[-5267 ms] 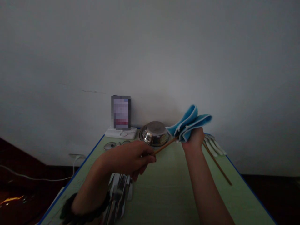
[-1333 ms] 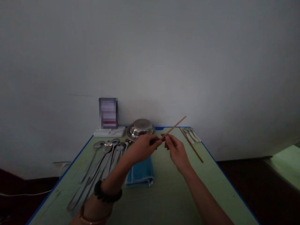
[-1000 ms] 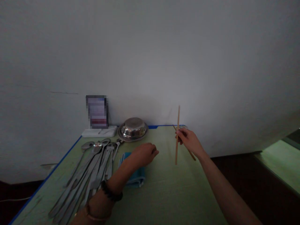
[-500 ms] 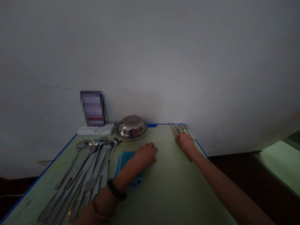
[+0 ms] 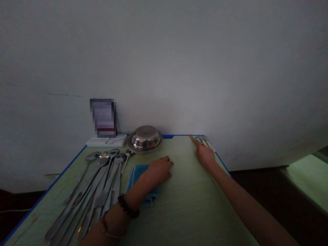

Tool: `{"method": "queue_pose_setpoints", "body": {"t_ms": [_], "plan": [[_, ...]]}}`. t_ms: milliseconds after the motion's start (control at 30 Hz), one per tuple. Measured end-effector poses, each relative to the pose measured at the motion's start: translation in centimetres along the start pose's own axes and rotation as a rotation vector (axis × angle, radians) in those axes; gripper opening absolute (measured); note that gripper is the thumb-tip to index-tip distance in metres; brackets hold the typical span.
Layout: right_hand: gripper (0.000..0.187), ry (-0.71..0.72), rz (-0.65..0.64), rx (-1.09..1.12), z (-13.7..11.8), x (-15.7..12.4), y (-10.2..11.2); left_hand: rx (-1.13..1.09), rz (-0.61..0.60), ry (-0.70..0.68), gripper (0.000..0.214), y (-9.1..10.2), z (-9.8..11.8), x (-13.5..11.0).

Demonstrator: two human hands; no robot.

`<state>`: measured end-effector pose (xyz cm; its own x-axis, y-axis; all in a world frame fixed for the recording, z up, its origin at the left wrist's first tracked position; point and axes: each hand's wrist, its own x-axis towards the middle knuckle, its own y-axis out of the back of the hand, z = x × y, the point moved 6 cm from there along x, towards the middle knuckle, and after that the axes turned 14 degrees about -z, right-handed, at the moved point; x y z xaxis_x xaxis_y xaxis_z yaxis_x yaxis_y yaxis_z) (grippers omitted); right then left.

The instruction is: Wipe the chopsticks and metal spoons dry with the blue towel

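Observation:
My left hand lies palm down on the table, its fingers loosely spread and holding nothing. Partly under that wrist is a folded blue cloth. Toward the back right corner, my right hand is closed around the near ends of thin brown chopsticks, which lie close together. Its fingertips are mostly hidden from view. Just beyond this hand, several metal spoons lie side by side along the table's right edge; their handles are partly covered by the hand.
Long-handled metal spoons and flat utensils are piled on the left of the green table. At the back, an upturned metal bowl stands near the wall. Left of it, a blurred-out tablet-like screen leans behind a white tray.
The chopsticks have come closer together and shifted right toward the spoons, with my right hand moving alongside. My left hand stays nearly where it was. The whole view has shifted slightly.

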<state>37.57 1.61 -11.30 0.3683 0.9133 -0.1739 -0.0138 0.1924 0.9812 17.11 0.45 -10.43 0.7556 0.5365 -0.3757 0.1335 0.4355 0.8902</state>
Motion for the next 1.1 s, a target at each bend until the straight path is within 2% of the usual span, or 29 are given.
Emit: {"method": "queue_pose_setpoints", "body": {"t_ms": [400, 600, 733, 867, 967, 1100], "plan": [[0.04, -0.032, -0.008, 0.049, 0.3, 0.3, 0.1, 0.05, 0.037, -0.015, 0.037, 0.2, 0.0, 0.0], [0.032, 0.017, 0.024, 0.163, -0.8, -0.7, 0.3, 0.052, 0.084, -0.012, 0.03, 0.3, -0.4, 0.1], [0.024, 0.144, 0.051, 0.302, -2.9, -2.4, 0.6, 0.058, 0.181, 0.031, 0.026, 1.1, -1.0, -1.0], [0.02, 0.336, 0.067, 0.483, -6.0, -5.0, 1.2, 0.061, 0.305, 0.066, 0.027, 2.4, -2.5, -4.1], [0.021, 0.5, 0.04, 0.612, -8.8, -6.8, 1.6, 0.042, 0.384, 0.114, 0.027, 3.0, -4.4, -7.0], [0.02, 0.725, -0.041, 0.717, -13.3, -8.6, 1.6, 0.011, 0.482, 0.27, 0.027, 3.0, -8.1, -10.6]]}}
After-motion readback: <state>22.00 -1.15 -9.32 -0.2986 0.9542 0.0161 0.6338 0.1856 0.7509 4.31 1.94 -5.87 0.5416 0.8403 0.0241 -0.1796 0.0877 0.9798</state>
